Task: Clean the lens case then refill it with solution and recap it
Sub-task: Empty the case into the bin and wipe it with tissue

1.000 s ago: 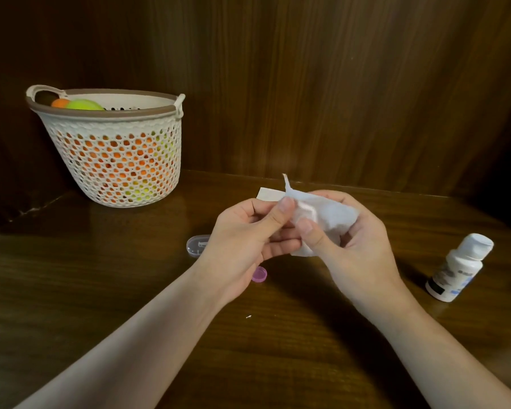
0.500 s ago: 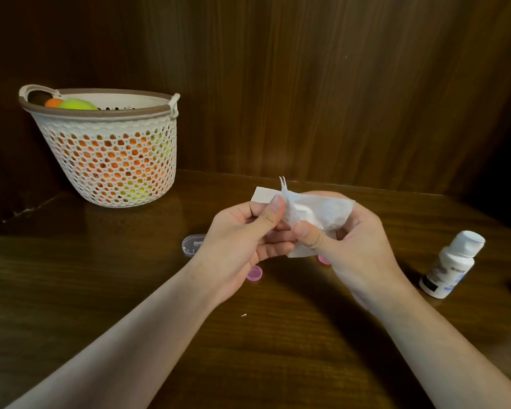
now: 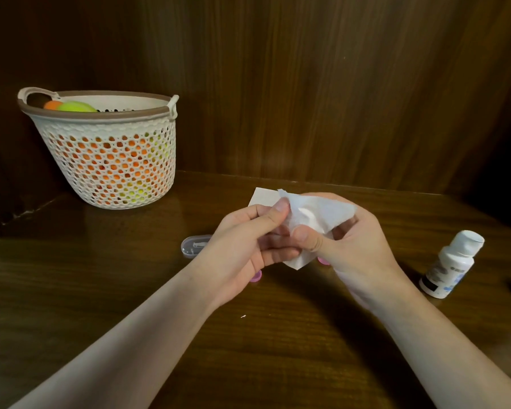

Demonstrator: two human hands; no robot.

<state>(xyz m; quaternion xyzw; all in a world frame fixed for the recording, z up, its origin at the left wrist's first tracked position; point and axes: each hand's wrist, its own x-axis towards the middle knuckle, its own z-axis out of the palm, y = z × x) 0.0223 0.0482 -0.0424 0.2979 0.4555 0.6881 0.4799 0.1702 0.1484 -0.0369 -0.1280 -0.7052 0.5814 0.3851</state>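
Both hands meet above the middle of the wooden table around a white tissue [image 3: 316,215]. My left hand [image 3: 248,246] pinches its left edge between thumb and curled fingers. My right hand [image 3: 351,246] wraps the tissue from the right, thumb pressed on its front. A small bulge shows under the tissue; the lens case itself is hidden. Two pink caps lie on the table, one [image 3: 256,277] under my left hand and one [image 3: 324,261] under my right. The white solution bottle [image 3: 449,264] stands capped at the right.
A clear oval box [image 3: 193,246] holding small tweezers lies left of my hands. A white sheet [image 3: 263,197] lies flat behind them. A perforated white basket [image 3: 106,160] with orange and green balls stands at the back left. Wooden panels wall the back.
The tissue's twisted upper tip has flattened and spread to the right. My right thumb has slid lower on the tissue. Both hands stay together at the same spot.
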